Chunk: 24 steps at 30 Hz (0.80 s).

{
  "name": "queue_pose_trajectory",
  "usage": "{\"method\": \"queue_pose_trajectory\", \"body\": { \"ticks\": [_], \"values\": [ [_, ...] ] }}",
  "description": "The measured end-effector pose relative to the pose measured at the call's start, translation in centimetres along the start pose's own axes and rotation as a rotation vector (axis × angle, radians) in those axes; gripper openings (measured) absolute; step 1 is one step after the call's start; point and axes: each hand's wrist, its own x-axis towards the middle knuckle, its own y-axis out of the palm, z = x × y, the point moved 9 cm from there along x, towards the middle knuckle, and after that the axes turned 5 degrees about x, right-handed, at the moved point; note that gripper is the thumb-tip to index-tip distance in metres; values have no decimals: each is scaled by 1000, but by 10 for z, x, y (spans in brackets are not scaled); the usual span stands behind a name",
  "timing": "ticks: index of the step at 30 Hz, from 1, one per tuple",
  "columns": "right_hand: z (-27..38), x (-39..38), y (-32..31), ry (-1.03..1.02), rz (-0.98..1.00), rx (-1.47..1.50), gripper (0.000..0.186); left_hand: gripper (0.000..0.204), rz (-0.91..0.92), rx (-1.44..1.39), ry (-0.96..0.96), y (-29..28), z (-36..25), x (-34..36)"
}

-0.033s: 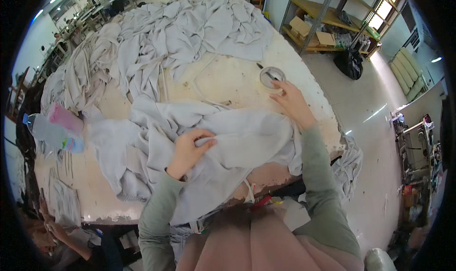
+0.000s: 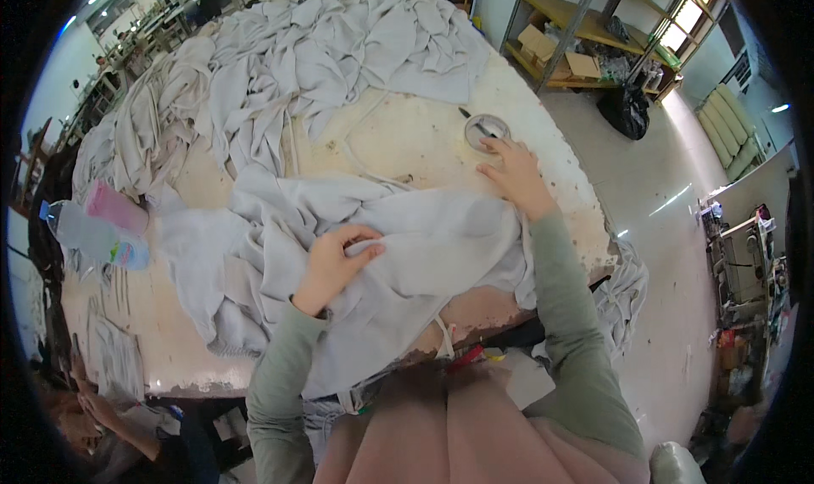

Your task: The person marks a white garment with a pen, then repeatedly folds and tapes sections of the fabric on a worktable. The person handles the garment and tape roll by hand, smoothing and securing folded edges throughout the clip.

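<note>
A light grey garment (image 2: 424, 238) lies bunched across the near part of the table. My left hand (image 2: 332, 268) rests on it, thumb and fingertips closed on a fold of the fabric. Farther right, my right hand (image 2: 515, 177) reaches past the garment with its fingers stretched and apart. Its fingertips are at the near rim of a round, pale, ring-shaped holder (image 2: 487, 131), perhaps a tape roll. Inside the ring lies a small dark slender tool (image 2: 487, 131), its kind too small to make out. Another dark tip (image 2: 464, 112) shows just beyond the rim.
A large heap of grey garments (image 2: 339, 52) covers the far table (image 2: 424, 136). A water bottle (image 2: 93, 234) and a pink cup (image 2: 117, 208) lie at the left. Another person's hand (image 2: 102, 408) shows at lower left. Metal shelving (image 2: 577, 26) stands beyond the right edge.
My right hand's fingers have spread and shifted slightly at the ring's rim. The small tool inside the ring sits a little differently. My left hand stays on the garment.
</note>
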Motion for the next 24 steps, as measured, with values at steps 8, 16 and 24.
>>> {"method": "queue_pose_trajectory", "body": {
  "ticks": [8,16,24],
  "values": [
    [46,-9,-2,19,241,802,25,34,-296,-249,235,-42,-20,-12],
    [123,-12,51,7,357,1273,32,26,118,-669,172,-2,-38,-19],
    [129,-28,27,-248,28,825,24,20,-39,-253,129,-6,-27,-14]
  ]
}}
